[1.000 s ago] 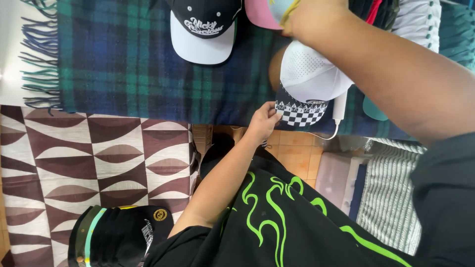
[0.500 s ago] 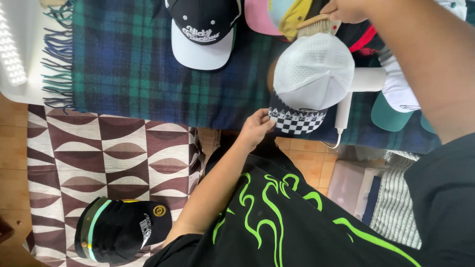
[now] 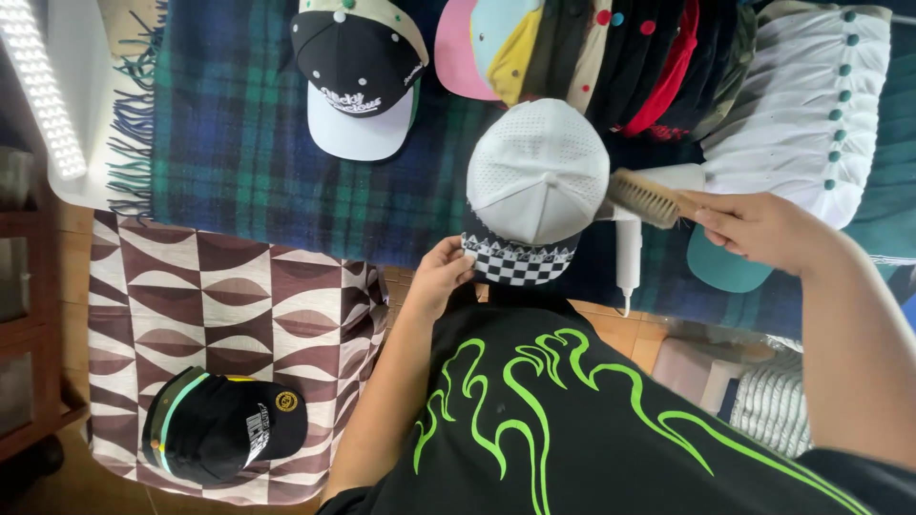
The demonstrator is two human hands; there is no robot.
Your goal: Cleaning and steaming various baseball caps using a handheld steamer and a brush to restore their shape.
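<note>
A white perforated cap (image 3: 536, 172) with a black-and-white checkered brim (image 3: 520, 267) sits on a white stand on the plaid blanket. My left hand (image 3: 441, 277) pinches the brim's left corner. My right hand (image 3: 763, 229) grips a wooden brush (image 3: 647, 198), whose bristles touch the cap's right side.
A black-and-white cap (image 3: 355, 81) lies on the plaid blanket (image 3: 239, 162) at the back. Stacks of coloured caps (image 3: 611, 57) and white caps (image 3: 811, 95) line the far edge. Another black cap (image 3: 219, 434) rests on a brown patterned cloth (image 3: 219, 305). A light bar (image 3: 43, 86) stands at far left.
My right hand came down from above the cap to its right side, bringing the brush against the crown. My left hand stayed on the brim. The view shifted.
</note>
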